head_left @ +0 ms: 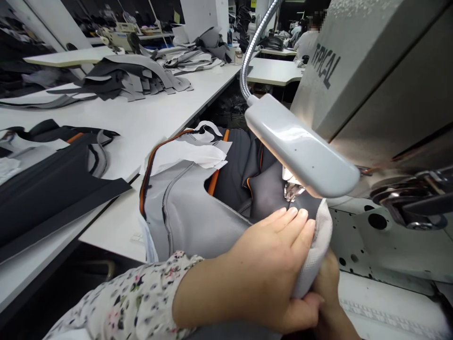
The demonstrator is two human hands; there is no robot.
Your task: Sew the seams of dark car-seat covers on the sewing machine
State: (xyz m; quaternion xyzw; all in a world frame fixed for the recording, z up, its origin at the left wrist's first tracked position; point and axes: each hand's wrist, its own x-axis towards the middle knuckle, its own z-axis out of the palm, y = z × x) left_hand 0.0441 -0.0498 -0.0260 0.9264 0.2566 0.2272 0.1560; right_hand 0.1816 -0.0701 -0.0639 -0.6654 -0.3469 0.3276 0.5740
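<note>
Head view, left hand (274, 264) pressed flat on grey fabric (205, 219), right hand (327, 278) (grip unclear)

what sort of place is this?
Probably a sewing workshop or factory floor: a sewing machine at right, grey stitched material at its presser foot, and cut pieces piled on a white table.

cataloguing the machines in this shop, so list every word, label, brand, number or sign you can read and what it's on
"TYPICAL": dark capitals on the sewing machine.
Too small and cut off to read: the yellow sign at the top edge.
Too blurred to read: the ruler-like strip at lower right.
No other text is readable.
</note>
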